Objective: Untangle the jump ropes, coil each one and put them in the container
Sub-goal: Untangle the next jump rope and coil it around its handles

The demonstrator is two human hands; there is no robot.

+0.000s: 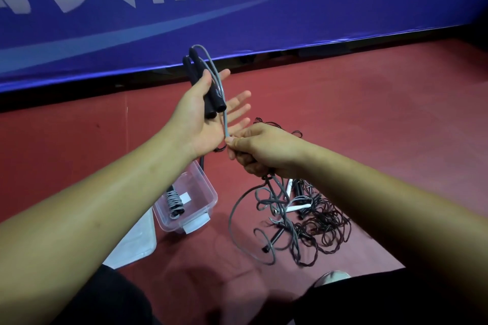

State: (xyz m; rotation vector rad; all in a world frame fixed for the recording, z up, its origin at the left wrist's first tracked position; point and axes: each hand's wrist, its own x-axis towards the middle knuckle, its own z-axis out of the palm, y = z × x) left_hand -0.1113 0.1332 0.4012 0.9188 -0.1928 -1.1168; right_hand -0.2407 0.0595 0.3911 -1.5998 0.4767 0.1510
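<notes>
From my remote seat I see a blue fabric banner with white lettering walling off the far side of the red matte floor. Nothing stands between the two hands. Low on the left sits a clear plastic container, partly covered by the left forearm, with one coiled grey jump rope inside it. A clear flat lid lies just beside it. To the right, on the floor, is a tangle of thin dark twisted rope mixed with loose grey loops. A white handle and slim black handles show among them. A shoe tip shows near the bottom edge.

The left hand is raised palm up, its fingers straight. Its thumb lies across a pair of black foam handles, pinning them side by side to the palm.

The right hand is just beside the left palm. It pinches the smooth grey cord between thumb and forefinger, the other fingers curled. That cord arcs from the top of the handles, passes through the fist and drops into the loops on the floor.
</notes>
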